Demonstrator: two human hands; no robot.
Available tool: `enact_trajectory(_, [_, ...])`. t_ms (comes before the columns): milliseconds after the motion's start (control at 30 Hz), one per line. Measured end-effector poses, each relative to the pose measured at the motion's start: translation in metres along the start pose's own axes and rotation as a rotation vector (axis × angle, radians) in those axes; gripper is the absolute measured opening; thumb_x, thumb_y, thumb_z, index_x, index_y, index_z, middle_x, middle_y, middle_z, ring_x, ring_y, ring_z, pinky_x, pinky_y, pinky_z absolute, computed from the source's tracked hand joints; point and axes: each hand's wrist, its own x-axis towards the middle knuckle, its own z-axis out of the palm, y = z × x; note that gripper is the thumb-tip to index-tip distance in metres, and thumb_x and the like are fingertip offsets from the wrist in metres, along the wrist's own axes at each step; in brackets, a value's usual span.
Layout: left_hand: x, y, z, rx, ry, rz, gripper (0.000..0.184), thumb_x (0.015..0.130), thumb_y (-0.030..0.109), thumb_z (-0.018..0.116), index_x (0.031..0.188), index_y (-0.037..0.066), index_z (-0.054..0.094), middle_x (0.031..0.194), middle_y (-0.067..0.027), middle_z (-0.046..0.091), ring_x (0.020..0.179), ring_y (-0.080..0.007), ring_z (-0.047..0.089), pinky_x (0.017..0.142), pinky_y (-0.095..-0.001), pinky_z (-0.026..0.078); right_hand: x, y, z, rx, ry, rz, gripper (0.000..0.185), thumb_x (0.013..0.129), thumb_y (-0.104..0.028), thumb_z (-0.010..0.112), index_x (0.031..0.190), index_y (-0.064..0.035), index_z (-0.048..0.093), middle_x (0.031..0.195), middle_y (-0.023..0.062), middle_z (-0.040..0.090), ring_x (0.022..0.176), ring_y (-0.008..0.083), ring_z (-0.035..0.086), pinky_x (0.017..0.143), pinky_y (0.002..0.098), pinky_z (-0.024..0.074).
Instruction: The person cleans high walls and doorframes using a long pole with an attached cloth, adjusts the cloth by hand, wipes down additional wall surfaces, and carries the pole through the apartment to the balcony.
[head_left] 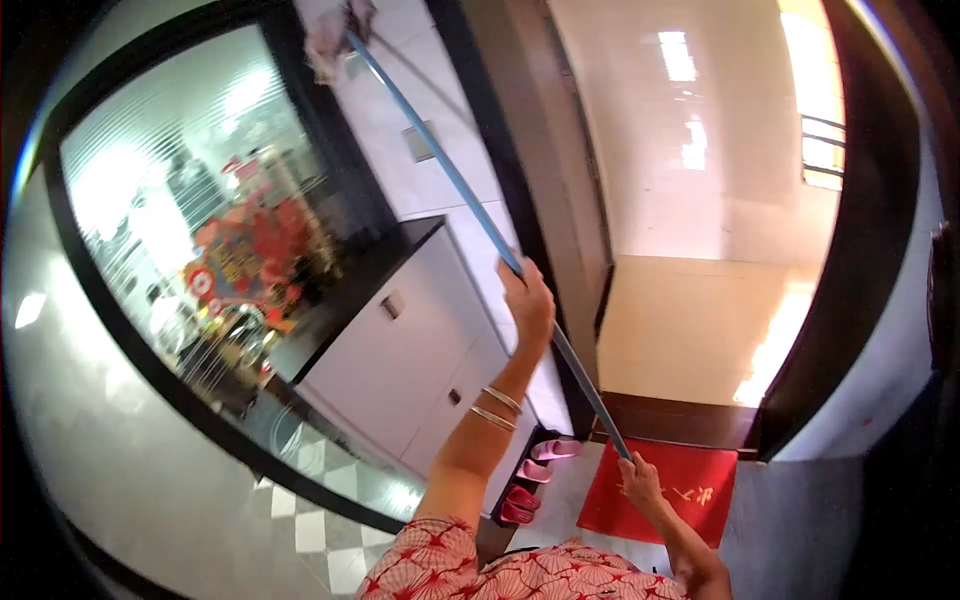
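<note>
A long blue pole (430,135) runs slantwise from the upper left down to the lower middle. At its far end a bunched, pale cloth-like piece (325,45) rests near the white wall, blurred. My left hand (530,303) is wrapped round the middle of the pole, with two silver bangles (494,408) on the wrist. Lower down, my right hand (640,478) grips the pole's near end, above a red doormat (655,515).
A white cabinet (400,350) with a dark top stands at the left, beside a dark-framed glass panel (120,150) with red decorations. Pink and red slippers (535,470) lie by its base. An open doorway with a dark sill (680,420) is at the right.
</note>
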Motion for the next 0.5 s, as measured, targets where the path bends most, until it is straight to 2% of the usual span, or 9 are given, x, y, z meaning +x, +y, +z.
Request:
enact_trajectory(33, [0.006,0.014,0.016,0.011,-0.047,0.044,0.03,0.091,0.026,0.041,0.111,0.005,0.038,0.065,0.0007,0.041,0.045,-0.0029,0.036,0.036,-0.0183,0.031,0.002,-0.012,-0.008,-0.003,0.038,0.021,0.016,0.086,-0.021,0.047,0.082,-0.0061,0.05,0.066,0.0147,0.052,0.054,0.0331,0.053,0.045,0.0413,0.0392])
enact_trajectory(67, [0.009,0.029,0.028,0.022,-0.097,0.01,0.029,0.091,0.024,0.041,0.11,0.002,0.038,0.067,-0.0033,0.046,0.049,-0.0108,0.044,0.042,-0.0239,0.038,0.006,-0.024,-0.015,0.033,0.136,-0.03,0.019,0.086,-0.024,0.048,0.081,-0.0057,0.049,0.061,0.0153,0.051,0.052,0.0315,0.052,0.045,0.04,0.038])
enact_trajectory(167, [0.027,-0.002,0.066,0.205,-0.016,0.295,0.023,0.092,0.027,0.039,0.095,0.004,0.04,0.065,-0.0002,0.039,0.05,-0.0068,0.037,0.042,-0.0231,0.034,0.003,-0.032,-0.036,0.069,0.311,-0.035,0.023,0.086,-0.026,0.048,0.078,-0.0045,0.047,0.053,0.0141,0.045,0.047,0.0272,0.047,0.043,0.0378,0.0346])
enact_trajectory(267, [0.001,-0.015,0.078,0.502,0.07,0.324,0.023,0.091,0.024,0.041,0.098,0.002,0.041,0.081,-0.0163,0.049,0.072,-0.0278,0.051,0.062,-0.0327,0.042,-0.008,-0.019,-0.049,0.376,0.275,0.192,0.026,0.085,-0.026,0.047,0.072,-0.0037,0.043,0.05,0.0133,0.042,0.044,0.0261,0.045,0.043,0.0376,0.0319])
enact_trajectory(300, [-0.019,-0.009,0.077,0.392,-0.022,0.157,0.025,0.091,0.022,0.04,0.108,0.003,0.04,0.087,-0.0158,0.051,0.074,-0.0264,0.052,0.063,-0.0319,0.042,-0.014,-0.001,-0.047,0.194,0.25,0.194,0.026,0.087,-0.027,0.047,0.073,-0.0054,0.045,0.051,0.0083,0.042,0.046,0.0215,0.045,0.043,0.0366,0.0344])
enact_trajectory(333, [-0.029,-0.047,0.069,0.476,-0.049,0.208,0.032,0.091,0.02,0.042,0.115,0.0,0.035,0.092,-0.0145,0.051,0.08,-0.0237,0.052,0.066,-0.0293,0.042,-0.023,0.024,-0.045,0.005,0.231,0.202,0.026,0.088,-0.028,0.048,0.073,-0.007,0.047,0.053,0.0032,0.042,0.048,0.017,0.045,0.044,0.0357,0.037])
enact_trajectory(433, [-0.08,-0.062,0.059,0.584,-0.154,0.018,0.043,0.088,0.016,0.049,0.121,-0.005,0.03,0.102,-0.0138,0.049,0.09,-0.0201,0.05,0.072,-0.0252,0.042,-0.056,0.135,-0.005,0.178,0.224,0.288,0.037,0.082,-0.038,0.056,0.096,-0.004,0.05,0.079,0.007,0.053,0.071,0.018,0.054,0.062,0.0316,0.0445])
enact_trajectory(467, [-0.089,-0.07,0.056,0.468,-0.144,0.149,0.041,0.088,0.014,0.049,0.12,-0.004,0.031,0.101,-0.0152,0.048,0.085,-0.0197,0.051,0.069,-0.0266,0.042,-0.063,0.196,0.018,0.405,0.182,0.406,0.045,0.08,-0.041,0.058,0.104,-0.003,0.051,0.087,0.0083,0.056,0.079,0.0184,0.057,0.069,0.0302,0.047])
enact_trajectory(500, [-0.085,-0.124,0.05,0.618,-0.15,0.352,0.039,0.089,0.014,0.048,0.12,-0.004,0.032,0.098,-0.0156,0.048,0.081,-0.0192,0.051,0.067,-0.0277,0.043,-0.067,0.254,0.034,0.558,0.101,0.532,0.055,0.077,-0.044,0.061,0.111,-0.002,0.053,0.095,0.0096,0.06,0.087,0.0187,0.059,0.075,0.0288,0.0495])
